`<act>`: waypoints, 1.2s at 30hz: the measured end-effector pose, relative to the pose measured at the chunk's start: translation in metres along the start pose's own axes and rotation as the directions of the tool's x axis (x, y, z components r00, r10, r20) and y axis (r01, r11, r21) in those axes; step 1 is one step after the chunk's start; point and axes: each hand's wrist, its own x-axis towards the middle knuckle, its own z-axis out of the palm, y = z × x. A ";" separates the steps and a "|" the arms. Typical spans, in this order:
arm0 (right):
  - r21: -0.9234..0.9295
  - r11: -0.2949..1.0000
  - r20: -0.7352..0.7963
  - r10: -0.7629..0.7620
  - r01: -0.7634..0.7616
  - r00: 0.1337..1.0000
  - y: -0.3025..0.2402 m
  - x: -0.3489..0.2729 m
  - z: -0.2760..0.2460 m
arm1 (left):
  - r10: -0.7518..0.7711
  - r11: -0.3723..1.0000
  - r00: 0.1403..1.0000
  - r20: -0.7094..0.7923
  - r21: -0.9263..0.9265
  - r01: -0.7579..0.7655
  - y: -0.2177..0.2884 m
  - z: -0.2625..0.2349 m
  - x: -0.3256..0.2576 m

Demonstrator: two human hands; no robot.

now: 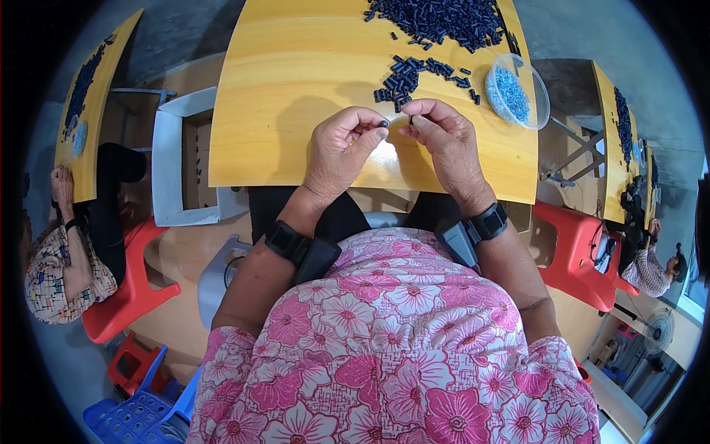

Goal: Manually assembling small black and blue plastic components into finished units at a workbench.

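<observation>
Above the near part of the yellow table (281, 81), both of my hands are close together. My left hand (344, 140) pinches a small black cylindrical piece (384, 123) between thumb and forefinger. Thumb and forefinger of my right hand (446, 139) also close on a small dark piece (411, 119), mostly hidden by the fingertips. Just beyond the hands lies a loose cluster of short black cylinders (403, 78), with a larger heap of them (451, 21) at the far edge. Right of the cluster, a clear round plastic tub (542, 111) holds many tiny light-blue translucent pieces (509, 95).
A white open box (168, 166) with a few dark pieces inside stands off the table's left edge. Red plastic stools (573, 255) are on both sides. People sit at similar tables (103, 81) to the left and right. A blue plastic chair (137, 411) is at lower left.
</observation>
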 end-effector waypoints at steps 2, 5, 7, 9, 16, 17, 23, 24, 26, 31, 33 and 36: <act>0.124 0.991 0.001 0.049 -0.049 0.999 0.002 -0.001 -0.002 | 0.002 1.000 1.000 0.010 0.004 -0.002 0.003 0.001 0.000; 0.225 0.972 0.069 0.048 -0.062 0.996 0.005 -0.002 -0.003 | -0.006 0.999 0.999 0.040 0.042 0.005 0.010 0.004 0.000; 0.218 0.973 0.083 0.059 -0.076 0.995 0.005 -0.002 -0.001 | 0.001 0.998 0.997 0.076 0.059 -0.006 0.008 0.004 0.000; 0.201 0.976 0.079 0.063 -0.077 0.995 0.006 -0.002 0.000 | 0.001 0.997 0.997 0.077 0.074 -0.006 0.008 0.004 0.000; 0.132 0.990 0.075 0.043 -0.053 0.996 0.003 -0.004 0.001 | -0.015 0.992 0.997 0.071 0.128 0.006 0.011 0.003 0.000; 0.131 0.990 0.076 0.044 -0.054 0.996 0.002 -0.004 0.001 | -0.015 0.992 0.997 0.069 0.127 0.006 0.012 0.004 0.000; 0.085 0.996 0.054 0.035 -0.040 0.998 0.002 -0.004 0.003 | -0.005 0.989 0.998 0.057 0.148 -0.004 0.013 0.004 0.000; 0.082 0.996 0.061 0.021 -0.026 0.998 0.002 -0.003 0.002 | -0.003 0.991 0.999 0.053 0.136 -0.004 0.013 0.005 0.001; 0.080 0.997 0.068 0.008 -0.013 0.998 0.003 -0.004 0.002 | -0.004 0.992 0.999 0.050 0.125 -0.003 0.015 0.005 0.001; 0.031 0.999 0.077 0.005 -0.007 0.997 0.000 -0.005 0.004 | 0.012 0.999 1.000 0.015 0.042 -0.013 0.012 0.007 0.000; 0.030 1.000 0.066 0.002 -0.004 0.998 0.001 -0.005 0.004 | 0.006 0.999 1.000 0.016 0.049 -0.007 0.013 0.007 0.000; 0.011 1.000 0.054 -0.008 0.007 0.999 0.001 -0.005 0.004 | 0.000 0.996 1.000 0.024 0.084 -0.002 0.013 0.006 0.001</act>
